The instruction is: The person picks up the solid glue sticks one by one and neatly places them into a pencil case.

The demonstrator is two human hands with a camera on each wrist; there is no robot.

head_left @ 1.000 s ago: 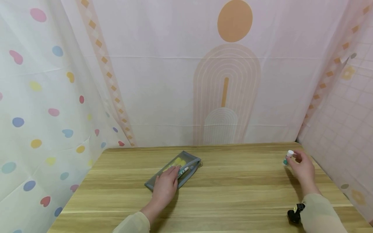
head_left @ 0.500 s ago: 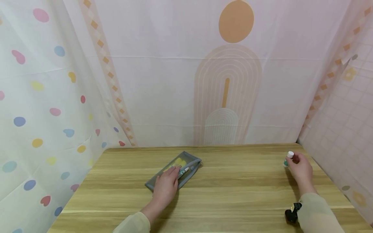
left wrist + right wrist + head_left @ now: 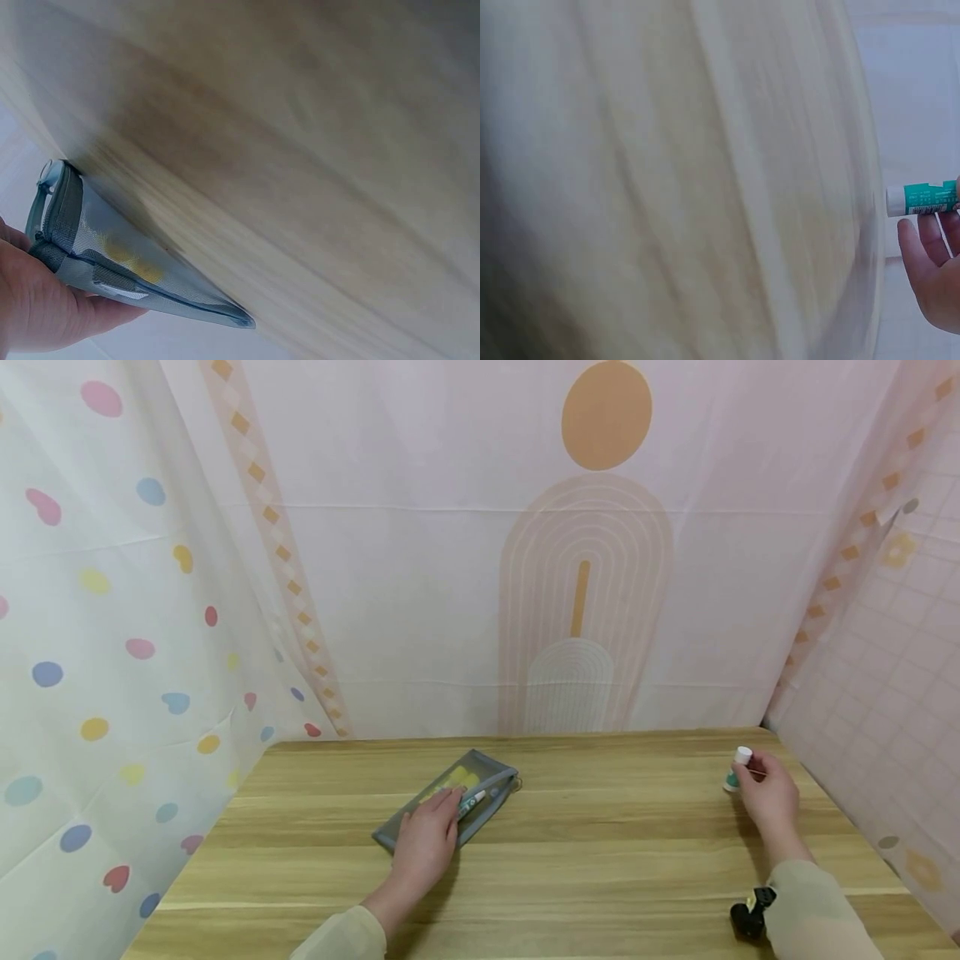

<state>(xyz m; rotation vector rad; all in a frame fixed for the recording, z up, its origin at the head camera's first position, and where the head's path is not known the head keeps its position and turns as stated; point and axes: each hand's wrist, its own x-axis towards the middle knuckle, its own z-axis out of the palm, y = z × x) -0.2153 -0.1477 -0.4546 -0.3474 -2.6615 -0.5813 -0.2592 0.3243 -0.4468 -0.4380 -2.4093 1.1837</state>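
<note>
A grey mesh zip pouch (image 3: 483, 767) lies slantwise on the wooden table, left of the middle in the head view. Its zipped side is open, with yellow items and a white-and-teal tube (image 3: 471, 806) showing at it. My left hand (image 3: 426, 837) grips the near part of the pouch; the left wrist view shows the thumb along one face of the pouch (image 3: 150, 274). Far to the right, my right hand (image 3: 772, 789) holds a glue stick (image 3: 741, 757) upright between thumb and fingers. The glue stick (image 3: 926, 199) has a teal label and white ends.
The wooden table (image 3: 600, 860) runs back to a patterned curtain (image 3: 412, 610). More curtain hangs along its left and right sides. A small black device (image 3: 748, 917) sits at the right sleeve.
My right hand has shifted slightly left and toward me, holding the glue stick. My left hand and the pouch stay put.
</note>
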